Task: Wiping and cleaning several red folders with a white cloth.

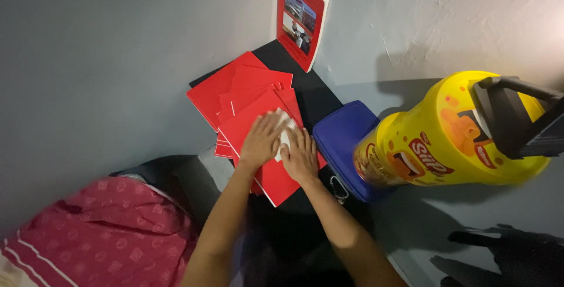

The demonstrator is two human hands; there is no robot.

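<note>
Here my left hand (261, 140) and right hand (301, 156) lie flat, fingers spread, side by side on a white slip (284, 129) atop the top red booklet (258, 119); neither grip closes on anything. The red stack sits at centre, a blue box (341, 140) at three o'clock, a yellow tub (435, 140) beyond it.

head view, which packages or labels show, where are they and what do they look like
Snack tub: right, lying tilted, round, yellow, red and orange label.
Booklet: top, leaning on the wall, red, photo panel.
White label: on the red folders, under both hands.
</note>
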